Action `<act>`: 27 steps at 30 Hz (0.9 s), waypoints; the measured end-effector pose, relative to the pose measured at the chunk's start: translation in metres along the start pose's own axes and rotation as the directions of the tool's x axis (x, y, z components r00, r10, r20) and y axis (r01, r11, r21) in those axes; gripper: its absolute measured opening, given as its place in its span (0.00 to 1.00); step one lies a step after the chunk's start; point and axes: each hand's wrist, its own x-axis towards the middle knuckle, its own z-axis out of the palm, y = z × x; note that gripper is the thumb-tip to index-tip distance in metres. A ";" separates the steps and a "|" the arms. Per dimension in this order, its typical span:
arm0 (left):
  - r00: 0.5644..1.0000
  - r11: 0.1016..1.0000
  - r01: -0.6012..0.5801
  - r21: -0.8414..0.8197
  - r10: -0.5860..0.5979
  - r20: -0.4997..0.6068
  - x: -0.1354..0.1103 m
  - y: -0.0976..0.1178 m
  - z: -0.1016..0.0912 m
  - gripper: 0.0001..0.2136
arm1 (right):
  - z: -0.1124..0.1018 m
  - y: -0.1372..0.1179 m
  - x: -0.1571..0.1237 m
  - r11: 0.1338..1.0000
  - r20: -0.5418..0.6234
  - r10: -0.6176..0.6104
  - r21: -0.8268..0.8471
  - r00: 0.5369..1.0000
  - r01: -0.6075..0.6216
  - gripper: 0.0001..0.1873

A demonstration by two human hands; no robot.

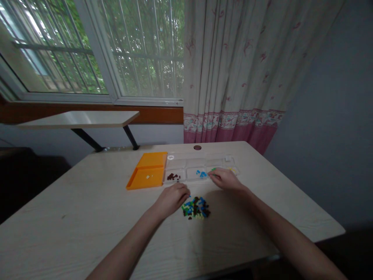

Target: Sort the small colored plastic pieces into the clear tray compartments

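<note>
A mixed pile of small blue, green, brown and pale yellow pieces [196, 207], perhaps toy bricks, lies on the table. At its upper left edge is my left hand [174, 197], its fingers pinched together with a bit of blue at the tips. My right hand [224, 178] hovers at the clear compartment tray [196, 162], fingers pinched; what is between them is hidden. Under and beside it the tray holds blue pieces [201, 174], a few green pieces [213, 169] and yellow pieces [232, 170]. Brown pieces [173, 177] sit in the front left compartment.
An orange two-part tray [145, 168] adjoins the clear tray's left side, with a few whitish pieces [149, 177] in it. A raised shelf [84, 118] on black legs stands at the table's back left. Behind the table [87, 202] are a window and a curtain [230, 77].
</note>
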 end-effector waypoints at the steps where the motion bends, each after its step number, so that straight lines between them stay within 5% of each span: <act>1: 1.000 1.000 -0.003 -0.011 0.002 -0.023 0.000 0.001 0.000 0.10 | 0.005 -0.010 -0.001 0.998 0.007 -0.055 0.006 0.998 0.055 0.11; 10: 0.987 0.999 -0.039 -0.026 0.034 -0.159 0.001 0.014 -0.007 0.10 | 0.016 -0.066 -0.006 0.985 -0.011 -0.171 0.030 0.985 0.172 0.07; 20: 0.977 0.987 -0.034 -0.159 -0.001 -0.212 0.001 0.016 -0.006 0.09 | 0.014 -0.058 -0.004 0.979 -0.119 -0.201 0.015 0.972 0.204 0.08; 27: 0.998 0.972 0.034 -0.232 -0.044 -0.041 0.009 0.019 0.005 0.11 | 0.003 -0.036 0.001 0.994 -0.290 -0.106 -0.029 0.951 0.102 0.12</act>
